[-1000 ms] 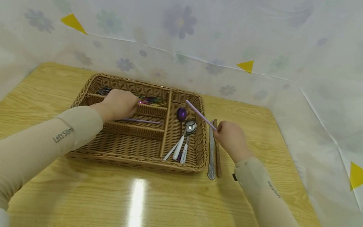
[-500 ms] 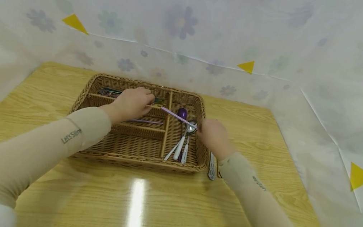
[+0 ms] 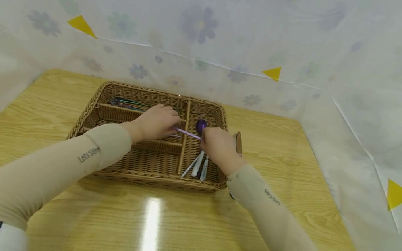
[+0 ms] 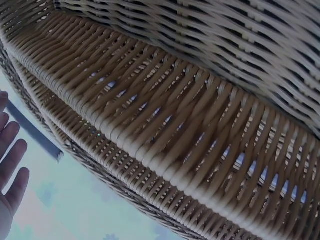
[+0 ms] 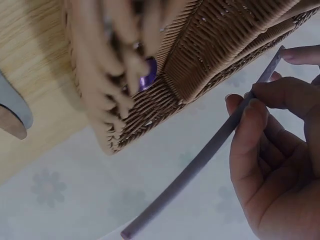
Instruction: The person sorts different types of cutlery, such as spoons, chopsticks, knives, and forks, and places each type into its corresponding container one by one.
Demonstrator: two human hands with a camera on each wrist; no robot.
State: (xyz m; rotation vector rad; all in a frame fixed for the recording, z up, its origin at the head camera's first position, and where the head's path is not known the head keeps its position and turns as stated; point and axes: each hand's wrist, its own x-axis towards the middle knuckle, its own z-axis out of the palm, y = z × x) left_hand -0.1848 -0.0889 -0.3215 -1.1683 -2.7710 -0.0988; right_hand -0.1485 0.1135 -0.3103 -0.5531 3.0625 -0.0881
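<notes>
A slender lilac straw (image 3: 187,133) spans the gap between both hands, held over the wicker basket (image 3: 153,179). My right hand (image 3: 218,147) pinches it between thumb and fingertips; in the right wrist view a long stretch of the straw (image 5: 185,175) sticks out past that pinch. Over the middle compartments, my left hand (image 3: 156,121) has its fingertips on the straw's left part. The left wrist view catches only the left hand's fingers (image 4: 15,155) at the edge, beside one end of the straw (image 4: 35,132). A purple spoon (image 3: 201,125) lies partly hidden behind my right hand.
White-handled cutlery (image 3: 197,165) lies in the basket's right compartment. Several thin utensils (image 3: 127,104) fill the back one. Knives (image 3: 239,142) rest on the wooden table (image 3: 275,140) to the basket's right, mostly covered by my right arm. A flowered sheet (image 3: 202,26) hangs behind.
My right hand has carried the straw leftward from above the knives to over the basket's right compartment. My left hand has moved right and slightly down, meeting the straw.
</notes>
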